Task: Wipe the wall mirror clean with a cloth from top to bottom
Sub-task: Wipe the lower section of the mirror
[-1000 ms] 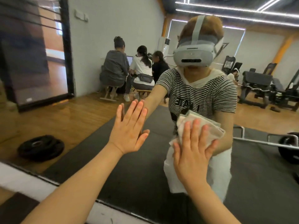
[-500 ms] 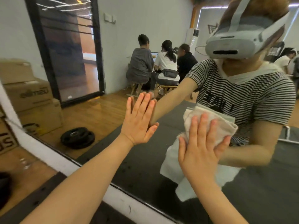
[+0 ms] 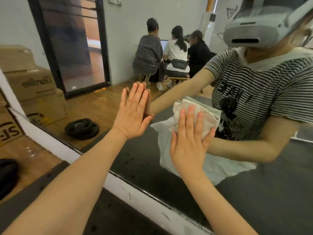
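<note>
While a gym with wooden floor reflects in the large white-framed wall mirror [image 3: 118, 167], the left hand [image 3: 133, 114] presses flat, fingers straight, on its glass. Right of it, the right hand [image 3: 189, 143] presses a crumpled white cloth [image 3: 191, 114] against the glass with straight fingers.

White cloth [image 3: 194, 114] at centre right, creamy with a faint pale green edge. White frame [image 3: 135, 190] runs along the mirror's lower edge. In the reflection at right, a black-and-white striped shirt [image 3: 264, 92] and a light grey headset [image 3: 254, 31]. Brown cardboard boxes [image 3: 33, 87] at left, black weight plates [image 3: 82, 128] on warm brown wood floor [image 3: 94, 106], dark grey mat [image 3: 271, 200] lower right.
</note>
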The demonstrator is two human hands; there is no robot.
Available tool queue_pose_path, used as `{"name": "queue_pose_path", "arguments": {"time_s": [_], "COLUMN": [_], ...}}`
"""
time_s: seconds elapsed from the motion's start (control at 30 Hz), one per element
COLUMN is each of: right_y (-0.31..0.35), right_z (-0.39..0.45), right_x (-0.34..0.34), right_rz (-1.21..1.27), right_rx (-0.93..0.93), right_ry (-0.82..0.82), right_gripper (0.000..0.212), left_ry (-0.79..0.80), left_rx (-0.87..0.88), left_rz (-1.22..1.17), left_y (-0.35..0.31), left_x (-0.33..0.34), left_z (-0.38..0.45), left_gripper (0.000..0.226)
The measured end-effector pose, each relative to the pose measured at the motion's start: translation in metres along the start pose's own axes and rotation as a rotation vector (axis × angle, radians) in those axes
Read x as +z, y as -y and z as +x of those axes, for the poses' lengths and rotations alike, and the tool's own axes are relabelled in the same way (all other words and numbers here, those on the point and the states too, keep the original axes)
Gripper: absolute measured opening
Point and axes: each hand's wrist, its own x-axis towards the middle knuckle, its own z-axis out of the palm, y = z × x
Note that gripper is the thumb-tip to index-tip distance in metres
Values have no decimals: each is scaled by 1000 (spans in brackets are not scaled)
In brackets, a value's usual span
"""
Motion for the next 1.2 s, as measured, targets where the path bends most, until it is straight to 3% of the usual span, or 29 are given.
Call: {"name": "queue_pose_path", "arguments": {"time_s": [0.2,0.33,0.47,0.57,0.7,0.87,1.03,1.2], "right_y": [-8,5,41,41,1,-19,30,61], "right_z": [-5,1,28,40,41,34,83,115], "right_x": [6,15,26,22,-4,-17,2,13], "right_rz": [-15,-113,-163,-194,-395,-491,-501,-504], "right_rx": [-67,-58,-134,-229,-594,-723,-911,-1135], "right_ry": [-24,-51,-57,-3,92,137,94,200], "right_gripper": [67,67,69,69,64,61,64,60], "left_ry": [55,106,101,56,88,81,99,121], "left_rx": [-87,-441,-505,-607,-813,-834,-840,-797], "left_rz": [-94,-238,-371,-478,-618,-696,-726,-734], "left_y": [-7,-3,2,0,12,12,11,12], "left_x": [-11,8,26,25,36,33,41,45], "left_z": [-15,-53,-60,-65,-95,-92,-92,-93], "left_gripper": [79,93,100,106,110,115,113,113]}}
